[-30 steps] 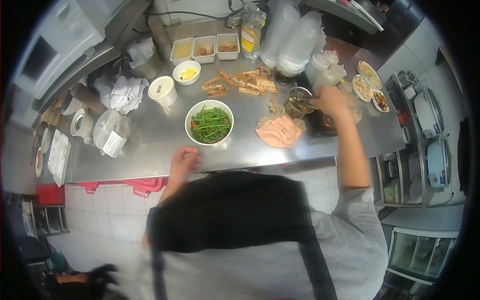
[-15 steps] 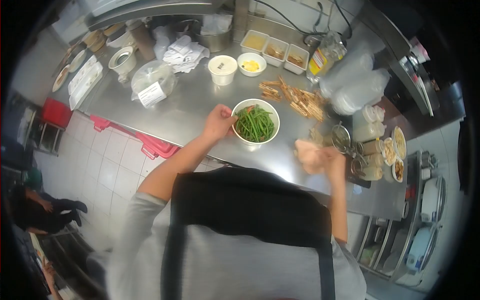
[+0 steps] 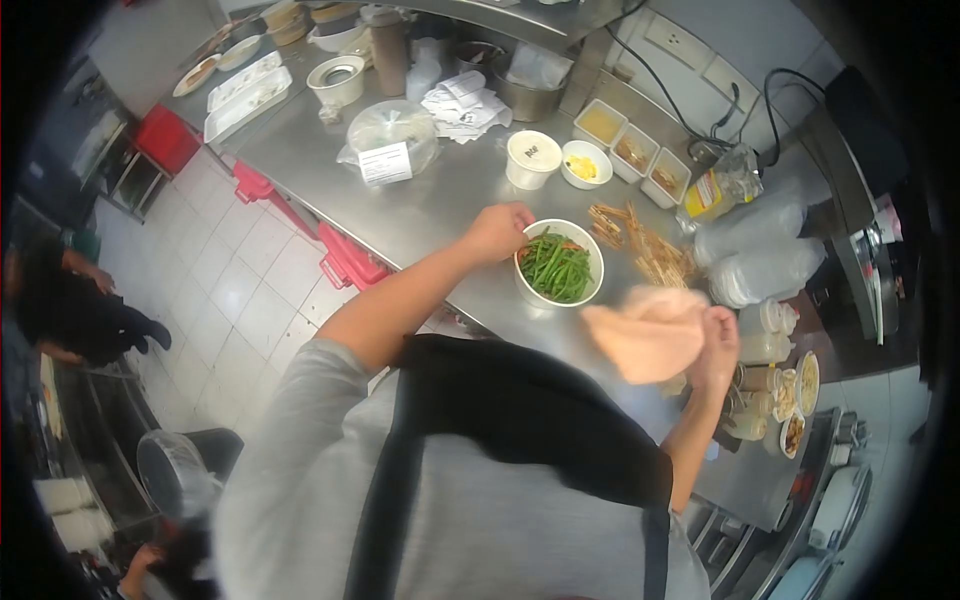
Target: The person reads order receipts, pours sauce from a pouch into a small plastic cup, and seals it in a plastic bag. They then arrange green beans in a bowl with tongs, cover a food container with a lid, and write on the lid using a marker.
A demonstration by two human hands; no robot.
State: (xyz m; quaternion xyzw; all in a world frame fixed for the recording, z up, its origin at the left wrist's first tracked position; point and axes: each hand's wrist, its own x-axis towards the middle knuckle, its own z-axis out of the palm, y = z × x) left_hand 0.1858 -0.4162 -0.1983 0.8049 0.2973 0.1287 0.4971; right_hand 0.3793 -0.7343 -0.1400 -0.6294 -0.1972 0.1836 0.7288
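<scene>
the peach cloth (image 3: 648, 338), a moment ago bunched lower on the steel counter (image 3: 438, 213), now hangs opened out from the right hand (image 3: 716, 350), its thumb and fingers pinching one edge; it is just beside the white bowl (image 3: 597, 268) of green beans (image 3: 557, 268), which stands on the counter; the left hand (image 3: 500, 232) has its fingers curled at the rim, though whether they pinch it cannot be told; cloth and steadied bowl together seem to be the work in hand.
</scene>
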